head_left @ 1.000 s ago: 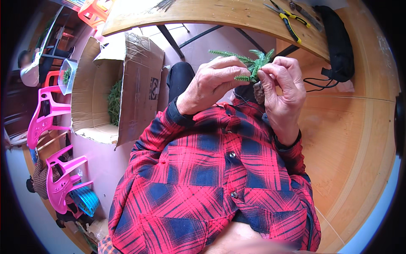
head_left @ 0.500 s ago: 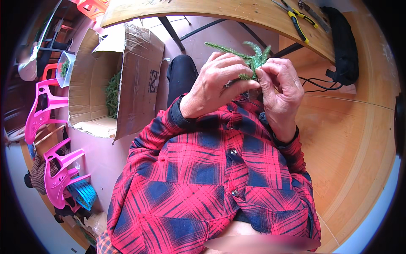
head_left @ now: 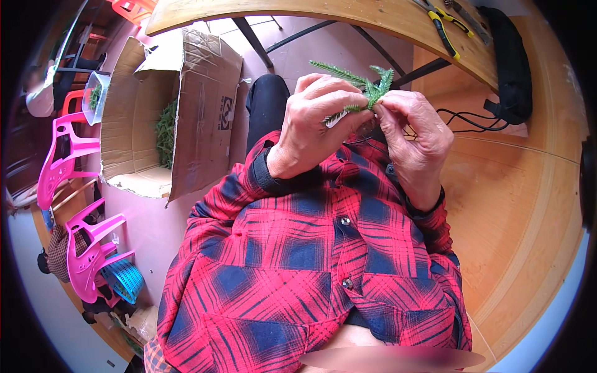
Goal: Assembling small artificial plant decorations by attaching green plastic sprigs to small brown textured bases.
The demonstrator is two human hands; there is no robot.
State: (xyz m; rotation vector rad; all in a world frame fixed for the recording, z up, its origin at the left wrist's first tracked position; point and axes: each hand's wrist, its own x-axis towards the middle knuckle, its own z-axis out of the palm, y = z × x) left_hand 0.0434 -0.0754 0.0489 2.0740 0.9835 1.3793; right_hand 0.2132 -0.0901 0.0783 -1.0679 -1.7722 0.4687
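Both my hands meet in front of my chest around a green fir-like sprig (head_left: 377,91), whose needled branches fan out beyond my fingertips. My left hand (head_left: 317,121) is closed on it, thumb and fingers pinching near its base; one branch pokes out between thumb and index finger. My right hand (head_left: 416,133) pinches the sprig's base from the other side, thumb against index finger. A thin dark strand hangs close by the right thumb; what it is, I cannot make out. The lower end of the sprig is hidden by my fingers.
A wooden table (head_left: 298,13) stands ahead, bearing yellow-black pliers (head_left: 443,34) and a black pouch (head_left: 513,74) at its right end. An open cardboard box (head_left: 205,118) with greenery (head_left: 166,135) stands left. Pink chairs (head_left: 90,248), a blue basket (head_left: 126,278) and other people are farther left.
The sprig has turned in my fingers, its branches now more bunched. My right hand has shifted slightly right and down. The whole view has moved a little.
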